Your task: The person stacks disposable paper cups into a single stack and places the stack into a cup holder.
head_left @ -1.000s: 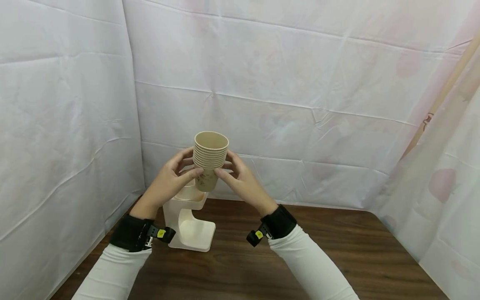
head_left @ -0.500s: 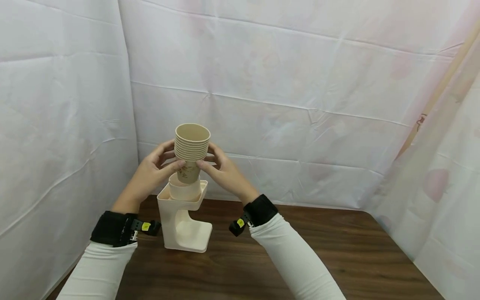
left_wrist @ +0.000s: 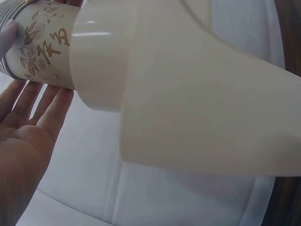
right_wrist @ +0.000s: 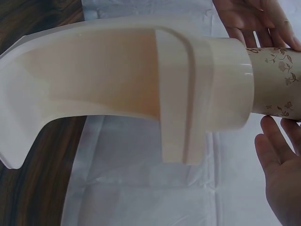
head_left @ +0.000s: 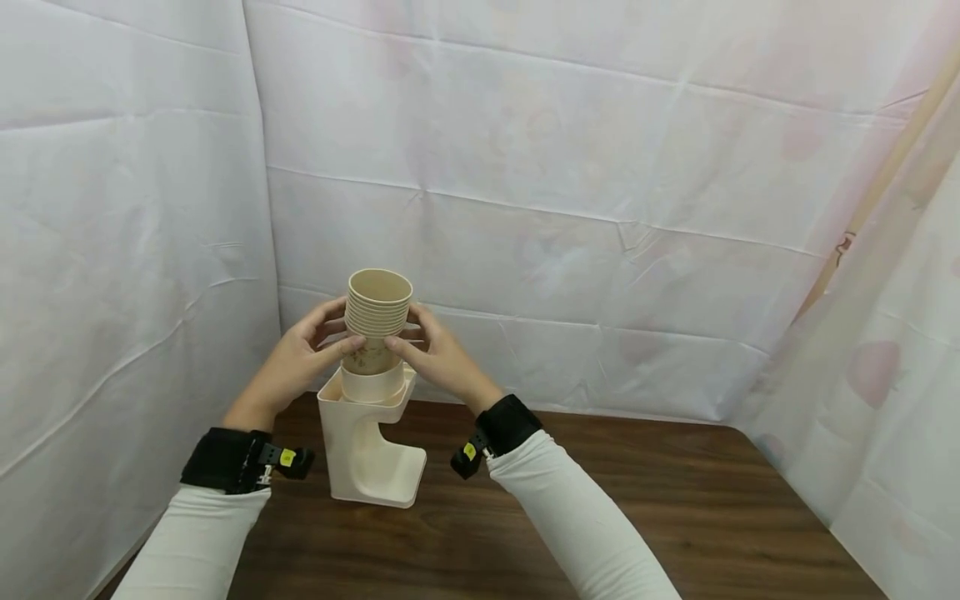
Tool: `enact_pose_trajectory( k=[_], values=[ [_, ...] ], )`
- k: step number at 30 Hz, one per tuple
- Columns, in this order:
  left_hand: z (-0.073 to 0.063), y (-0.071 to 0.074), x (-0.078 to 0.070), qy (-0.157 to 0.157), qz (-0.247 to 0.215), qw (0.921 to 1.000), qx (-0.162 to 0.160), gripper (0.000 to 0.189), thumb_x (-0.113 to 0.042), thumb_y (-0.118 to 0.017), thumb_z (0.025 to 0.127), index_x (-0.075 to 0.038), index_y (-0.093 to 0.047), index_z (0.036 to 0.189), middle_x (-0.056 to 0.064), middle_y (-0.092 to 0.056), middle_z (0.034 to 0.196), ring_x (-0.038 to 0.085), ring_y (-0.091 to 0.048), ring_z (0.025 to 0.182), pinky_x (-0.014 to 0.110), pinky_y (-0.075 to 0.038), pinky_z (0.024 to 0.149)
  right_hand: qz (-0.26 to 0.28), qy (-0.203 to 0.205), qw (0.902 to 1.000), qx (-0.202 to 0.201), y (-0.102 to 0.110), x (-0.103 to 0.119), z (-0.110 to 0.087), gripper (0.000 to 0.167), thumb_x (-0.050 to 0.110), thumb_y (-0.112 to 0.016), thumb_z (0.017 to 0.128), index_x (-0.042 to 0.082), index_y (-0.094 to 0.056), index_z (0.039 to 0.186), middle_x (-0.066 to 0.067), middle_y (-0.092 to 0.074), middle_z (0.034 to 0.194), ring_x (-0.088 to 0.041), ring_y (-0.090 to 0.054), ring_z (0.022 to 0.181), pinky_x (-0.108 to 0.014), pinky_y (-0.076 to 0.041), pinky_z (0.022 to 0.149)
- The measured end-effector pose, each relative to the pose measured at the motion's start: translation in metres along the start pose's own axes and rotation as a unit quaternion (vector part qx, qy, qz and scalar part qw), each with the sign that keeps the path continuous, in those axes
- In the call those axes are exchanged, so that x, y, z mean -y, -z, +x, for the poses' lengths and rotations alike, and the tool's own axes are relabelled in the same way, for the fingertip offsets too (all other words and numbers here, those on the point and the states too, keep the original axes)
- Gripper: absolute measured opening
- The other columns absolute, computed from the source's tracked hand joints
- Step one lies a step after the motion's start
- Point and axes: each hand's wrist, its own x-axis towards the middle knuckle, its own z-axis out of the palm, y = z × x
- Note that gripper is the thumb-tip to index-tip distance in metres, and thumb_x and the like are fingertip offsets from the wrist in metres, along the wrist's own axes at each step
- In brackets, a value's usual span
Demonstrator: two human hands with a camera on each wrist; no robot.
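Observation:
Both hands hold an upright stack of beige paper cups, nested together, with a brown floral print and characters on the outside. My left hand grips the stack from the left, thumb on the front and fingers behind. From the right, my right hand grips it the same way. The bottom of the stack sits inside the round collar on top of a cream plastic cup dispenser. In the left wrist view the printed cup wall enters the collar; the lowest part of the cups is hidden there.
The dispenser stands on a dark wood-grain table, its flat base reaching to the right below an open recess. White cloth hangs behind and at the left. A patterned curtain hangs at the right.
Both hands have carried the cup stack left over the dispenser, then lowered it, so its bottom has gone from above the collar to inside it. The dispenser stands in the same place.

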Motion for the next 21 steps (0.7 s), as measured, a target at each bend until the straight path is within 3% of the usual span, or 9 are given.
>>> enact_pose_trajectory(
  k=[6, 11, 16, 21],
  values=[
    [-0.002, -0.001, 0.007, 0.019, 0.006, 0.9998, 0.003, 0.07, -0.027, -0.067, 0.099, -0.013, -0.03, 0.157, 0.015, -0.041, 0.152, 0.037, -0.041, 0.138, 0.057, -0.039, 0.106, -0.008, 0.019, 0.9998, -0.003, -0.003, -0.008, 0.001, 0.063, 0.026, -0.059, 0.103, 0.017, -0.028, 0.157, -0.008, -0.046, 0.147, -0.022, -0.053, 0.127, -0.036, -0.046, 0.102],
    [-0.006, -0.003, 0.013, 0.036, 0.02, 0.999, 0.015, 0.072, -0.03, -0.067, 0.099, -0.01, -0.03, 0.157, 0.018, -0.043, 0.15, 0.038, -0.044, 0.136, 0.055, -0.037, 0.108, -0.039, 0.017, 0.9991, -0.001, -0.004, -0.013, -0.001, 0.064, 0.027, -0.059, 0.103, 0.017, -0.028, 0.157, -0.008, -0.047, 0.147, -0.023, -0.052, 0.128, -0.041, -0.044, 0.104],
    [-0.009, -0.004, 0.021, 0.031, 0.035, 0.9988, 0.011, 0.071, -0.029, -0.068, 0.098, -0.007, -0.032, 0.155, 0.017, -0.044, 0.15, 0.035, -0.041, 0.138, 0.052, -0.033, 0.112, -0.049, 0.007, 0.9988, 0.006, -0.007, -0.017, -0.003, 0.067, 0.025, -0.059, 0.103, 0.017, -0.024, 0.159, -0.01, -0.045, 0.149, -0.027, -0.048, 0.132, -0.05, -0.042, 0.105],
    [-0.012, -0.003, 0.024, 0.031, 0.032, 0.999, 0.006, 0.072, -0.029, -0.068, 0.098, -0.007, -0.032, 0.156, 0.017, -0.041, 0.153, 0.036, -0.035, 0.142, 0.053, -0.03, 0.113, -0.052, 0.007, 0.9986, 0.006, -0.009, -0.018, -0.002, 0.069, 0.026, -0.059, 0.103, 0.017, -0.021, 0.16, -0.011, -0.045, 0.15, -0.028, -0.049, 0.132, -0.049, -0.043, 0.104]
  ],
)
